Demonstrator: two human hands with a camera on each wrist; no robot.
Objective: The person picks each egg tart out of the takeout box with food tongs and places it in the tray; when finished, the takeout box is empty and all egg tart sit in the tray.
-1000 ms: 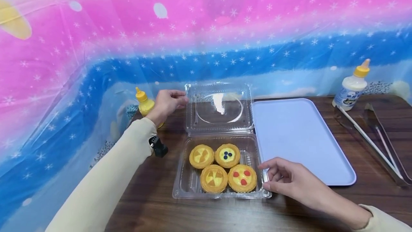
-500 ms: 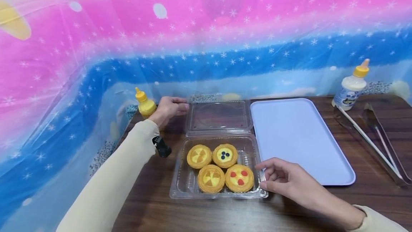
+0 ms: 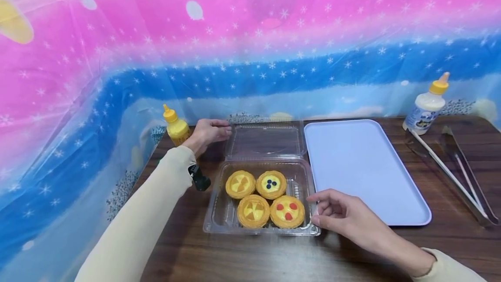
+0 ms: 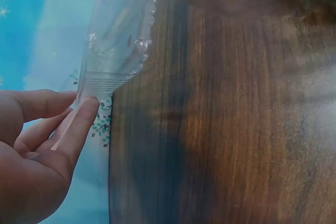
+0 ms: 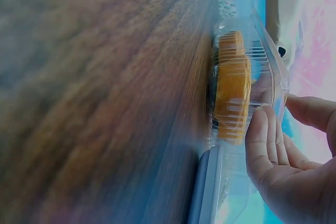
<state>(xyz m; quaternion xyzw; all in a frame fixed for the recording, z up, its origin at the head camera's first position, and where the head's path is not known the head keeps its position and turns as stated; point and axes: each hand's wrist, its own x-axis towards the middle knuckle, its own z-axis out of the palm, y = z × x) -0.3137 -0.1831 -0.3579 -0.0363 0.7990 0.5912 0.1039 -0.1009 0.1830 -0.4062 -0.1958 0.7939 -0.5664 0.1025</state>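
Note:
A clear plastic clamshell box [image 3: 223, 226] lies with its lid [image 3: 266, 140] folded back. In its base sit several egg tarts: two with orange wedges [image 3: 253, 211], one with dark berries [image 3: 271, 185], one with red pieces [image 3: 287, 212]. My left hand [image 3: 207, 135] pinches the lid's left edge; in the left wrist view, thumb and fingers of that hand [image 4: 47, 140] meet at the lid's ribbed corner [image 4: 107, 80]. My right hand [image 3: 348, 214] pinches the base's right rim, and the right wrist view shows its fingers [image 5: 265, 135] against the clear wall.
Right of the box lies a pale blue tray [image 3: 364, 164]. A white bottle with a yellow cap [image 3: 426, 107] and metal tongs [image 3: 454, 173] are at the right. Beyond my left hand stands a yellow bottle [image 3: 178, 129]. A patterned cloth [image 3: 250, 55] hangs behind the table.
The lid has tilted back and down under my left hand. The box and my right hand have shifted slightly left, and the base has moved a little toward the back.

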